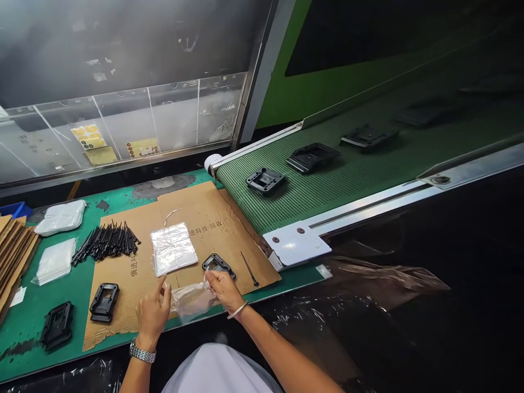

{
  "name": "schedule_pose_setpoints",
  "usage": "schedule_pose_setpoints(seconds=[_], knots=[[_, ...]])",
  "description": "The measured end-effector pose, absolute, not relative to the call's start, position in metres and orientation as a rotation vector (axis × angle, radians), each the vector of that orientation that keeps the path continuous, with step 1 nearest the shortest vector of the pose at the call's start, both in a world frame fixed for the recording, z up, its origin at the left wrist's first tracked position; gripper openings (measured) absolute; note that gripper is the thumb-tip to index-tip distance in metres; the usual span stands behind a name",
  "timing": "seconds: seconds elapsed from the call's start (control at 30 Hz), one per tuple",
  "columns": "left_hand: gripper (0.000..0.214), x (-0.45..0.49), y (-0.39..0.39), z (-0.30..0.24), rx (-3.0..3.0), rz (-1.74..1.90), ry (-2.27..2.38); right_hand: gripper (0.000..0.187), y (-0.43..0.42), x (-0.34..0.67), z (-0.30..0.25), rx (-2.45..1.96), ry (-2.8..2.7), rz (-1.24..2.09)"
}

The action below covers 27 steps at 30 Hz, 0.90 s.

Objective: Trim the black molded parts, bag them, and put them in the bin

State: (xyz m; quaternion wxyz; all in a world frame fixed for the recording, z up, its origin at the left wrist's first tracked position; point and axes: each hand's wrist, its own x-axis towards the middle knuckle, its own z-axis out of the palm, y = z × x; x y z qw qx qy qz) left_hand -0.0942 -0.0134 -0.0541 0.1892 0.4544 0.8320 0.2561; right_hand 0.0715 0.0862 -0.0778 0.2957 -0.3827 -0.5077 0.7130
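A clear plastic bag [189, 301] hangs over the front of the cardboard sheet, its upper right corner pinched in my right hand [224, 288]. My left hand [153, 312] is at the bag's left side with forefinger and thumb apart; I see nothing held in it. Just beyond my fingers lies a stack of clear plastic bags [174, 248]. Behind my right hand rests a black plastic frame [220, 262], partly hidden by it. A thin black rod [249, 268] lies to the right. Another black frame [103, 302] sits left of my left hand.
Cardboard [135, 226] covers part of the green table [24, 349]. A heap of black rods [107, 241] and more bag stacks [56, 261] lie left, with one black frame [57, 326]. At right, a green conveyor [262, 210] with metal rails carries several black frames [266, 180].
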Motion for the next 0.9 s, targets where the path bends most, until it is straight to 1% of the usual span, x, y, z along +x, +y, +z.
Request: schedule_pose_setpoints(seconds=[0.07,0.17,0.23,0.27,0.37,0.4,0.5,0.57,0.63,0.7,0.8,0.9], knots=[[0.048,-0.091,-0.008,-0.055,1.296,0.840,2.054,0.050,0.083,0.073,-0.069,-0.939,-1.396,1.990],[0.066,-0.085,0.004,-0.058,1.236,1.054,1.471,0.046,0.078,0.075,-0.051,-0.709,-1.542,2.217],[0.071,-0.080,0.011,-0.061,1.140,1.052,1.219,0.045,0.078,0.077,-0.042,-0.615,-1.653,2.254],[0.067,-0.078,0.015,-0.061,1.098,1.016,1.167,0.046,0.079,0.078,-0.038,-0.631,-1.707,2.206],[0.045,-0.077,0.021,-0.060,1.046,0.936,1.221,0.046,0.084,0.085,-0.036,-0.788,-1.860,1.993],[0.041,-0.078,0.022,-0.058,1.055,0.943,1.263,0.045,0.086,0.089,-0.037,-0.833,-1.886,1.975],[0.032,-0.084,0.023,-0.051,1.109,0.980,1.359,0.041,0.090,0.098,-0.044,-0.840,-1.853,2.159],[0.026,-0.086,0.022,-0.046,1.235,1.039,1.547,0.039,0.093,0.101,-0.050,-0.846,-1.770,2.216],[0.028,-0.084,0.019,-0.041,1.440,1.077,1.816,0.037,0.097,0.102,-0.054,-0.942,-1.721,2.070],[0.029,-0.076,0.014,-0.038,1.646,1.018,1.934,0.034,0.100,0.101,-0.055,-1.056,-1.739,1.825],[0.026,-0.055,0.011,-0.038,1.616,0.940,1.728,0.028,0.097,0.096,-0.049,-1.075,-1.897,1.574],[0.030,-0.035,0.013,-0.044,1.203,1.085,1.511,0.021,0.087,0.092,-0.041,-0.991,-2.076,1.484]])
